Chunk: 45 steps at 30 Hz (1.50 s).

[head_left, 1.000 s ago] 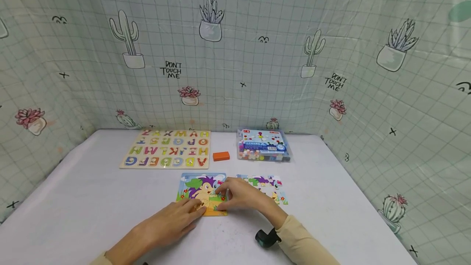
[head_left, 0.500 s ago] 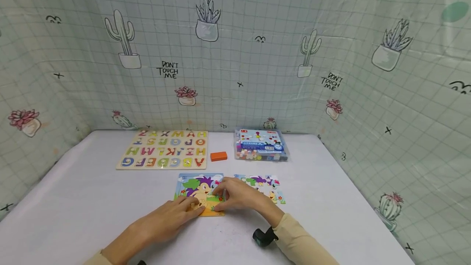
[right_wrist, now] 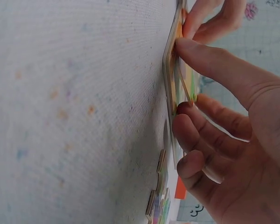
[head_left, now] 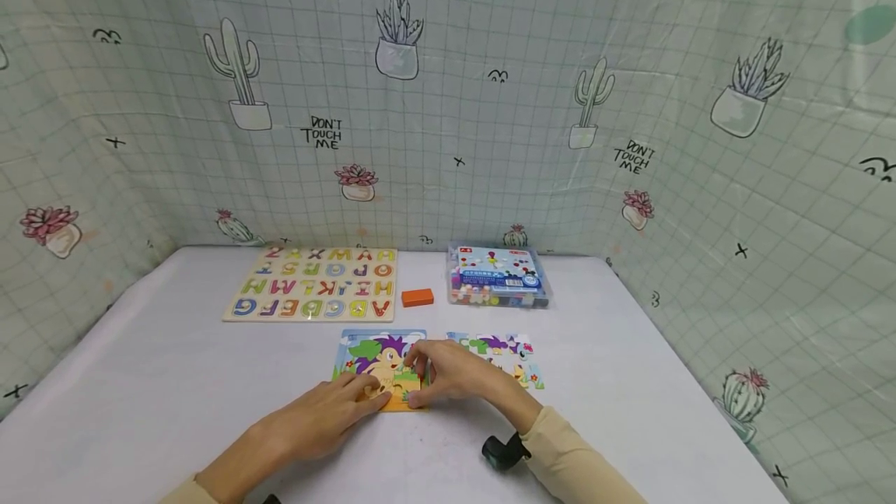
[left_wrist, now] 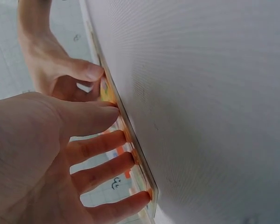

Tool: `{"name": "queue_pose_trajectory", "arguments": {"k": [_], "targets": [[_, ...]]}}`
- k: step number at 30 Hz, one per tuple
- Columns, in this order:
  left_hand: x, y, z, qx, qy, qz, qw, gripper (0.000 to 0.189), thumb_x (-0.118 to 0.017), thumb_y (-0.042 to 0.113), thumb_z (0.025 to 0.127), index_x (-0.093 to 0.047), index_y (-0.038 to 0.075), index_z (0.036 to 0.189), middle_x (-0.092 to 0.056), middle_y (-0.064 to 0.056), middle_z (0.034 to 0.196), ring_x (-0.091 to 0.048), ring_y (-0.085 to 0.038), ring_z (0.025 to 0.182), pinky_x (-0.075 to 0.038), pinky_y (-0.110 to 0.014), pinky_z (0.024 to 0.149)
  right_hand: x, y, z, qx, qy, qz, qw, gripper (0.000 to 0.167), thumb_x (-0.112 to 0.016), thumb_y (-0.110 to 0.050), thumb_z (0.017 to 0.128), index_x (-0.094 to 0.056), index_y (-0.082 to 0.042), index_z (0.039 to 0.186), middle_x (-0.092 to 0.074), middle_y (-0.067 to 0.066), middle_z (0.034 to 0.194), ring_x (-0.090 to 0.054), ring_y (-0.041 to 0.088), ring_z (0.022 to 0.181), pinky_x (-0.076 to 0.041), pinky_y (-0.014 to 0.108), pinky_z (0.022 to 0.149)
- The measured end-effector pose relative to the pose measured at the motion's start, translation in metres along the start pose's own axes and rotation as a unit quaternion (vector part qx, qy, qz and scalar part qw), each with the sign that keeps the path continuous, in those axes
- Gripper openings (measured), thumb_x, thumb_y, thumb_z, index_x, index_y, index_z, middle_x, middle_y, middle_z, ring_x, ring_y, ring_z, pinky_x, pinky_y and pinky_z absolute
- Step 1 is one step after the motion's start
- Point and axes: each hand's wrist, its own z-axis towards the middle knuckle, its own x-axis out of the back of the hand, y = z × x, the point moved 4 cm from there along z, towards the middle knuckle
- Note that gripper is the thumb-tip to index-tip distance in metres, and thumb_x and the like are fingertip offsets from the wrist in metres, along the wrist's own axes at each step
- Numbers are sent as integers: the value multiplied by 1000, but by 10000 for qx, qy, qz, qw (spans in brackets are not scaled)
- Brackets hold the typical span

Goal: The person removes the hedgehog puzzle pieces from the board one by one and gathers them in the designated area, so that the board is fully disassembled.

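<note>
On the near right part of the puzzle board (head_left: 381, 333), one puzzle piece (head_left: 407, 384) sits tilted, its raised edge standing off the surface by my fingertips. My right hand (head_left: 451, 372) has it in what looks like a light pinch, thumb on the near side and fingers on the far side, drawn in to about the piece's span. As I judge it, that tilt is the main danger: if I press while one edge is up, the piece could catch and jam. Were my thumb to slip, it could drop askew, and because my own fingers cover part of its outline, a wrong turn could go unnoticed. A sideways push could also slide the whole puzzle board if my other hand gave it too little hold.

That left hand (head_left: 329, 414) rests at the puzzle board's near left, fingers spread and fairly straight, tips touching it, gripping nothing. My right forearm (head_left: 518, 404) comes in from the puzzle board's near right, the fingers bent down over it. Right of the puzzle board lie loose pieces (head_left: 523, 350), partly behind my hand; beyond it on the tabletop (head_left: 602, 387) is an orange block (head_left: 418, 298)
</note>
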Motion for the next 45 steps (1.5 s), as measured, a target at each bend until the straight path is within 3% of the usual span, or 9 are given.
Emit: {"name": "queue_pose_trajectory", "arguments": {"k": [8, 17, 24, 32, 40, 45], "targets": [[-1, 0, 0, -46, 74, 49, 9999, 44, -57, 22, 99, -52, 27, 143, -51, -4, 139, -47, -28, 132, -48, -49, 103, 0, 0, -1, -13, -16, 117, 9999, 45, -84, -29, 78, -63, -11, 112, -61, -5, 86, -51, 2, 65, -46, 15, 59], [0, 1, -1, -57, 122, 104, 9999, 45, -57, 22, 99, -52, 27, 143, -51, -4, 140, -47, -28, 132, -48, -49, 103, 1, -2, -2, 98, 32, -215, 9997, 44, -83, -32, 79, -65, -13, 113, -62, -8, 85, -51, 0, 64, -46, 15, 58], [-1, 2, -1, -125, 145, 142, 9997, 45, -57, 22, 99, -52, 27, 144, -51, -3, 139, -48, -28, 131, -50, -49, 100, 3, -1, -4, 170, 221, -204, 9994, 33, -80, -28, 83, -68, -13, 109, -66, -6, 83, -51, -1, 61, -45, 14, 58], [0, 1, -1, -52, 137, 97, 9998, 43, -55, 24, 101, -52, 28, 143, -51, -3, 139, -47, -28, 132, -49, -49, 103, 1, 0, -1, 120, 61, -235, 9996, 47, -85, -36, 76, -67, -13, 113, -62, -6, 84, -50, 1, 64, -44, 15, 58], [0, 1, -1, -44, 160, 45, 9999, 43, -54, 27, 101, -52, 28, 143, -52, -3, 139, -48, -28, 131, -49, -49, 103, 3, -2, -4, 157, 106, -464, 9987, 46, -84, -35, 77, -68, -13, 114, -61, -7, 85, -50, 0, 65, -44, 15, 59], [0, 1, -1, -32, 183, 7, 9998, 42, -54, 27, 101, -53, 28, 143, -52, -3, 138, -49, -27, 130, -49, -49, 101, 9, 3, -11, 47, 211, -343, 9992, 49, -84, -35, 77, -68, -12, 117, -62, -8, 87, -52, 1, 66, -46, 16, 60]]}}
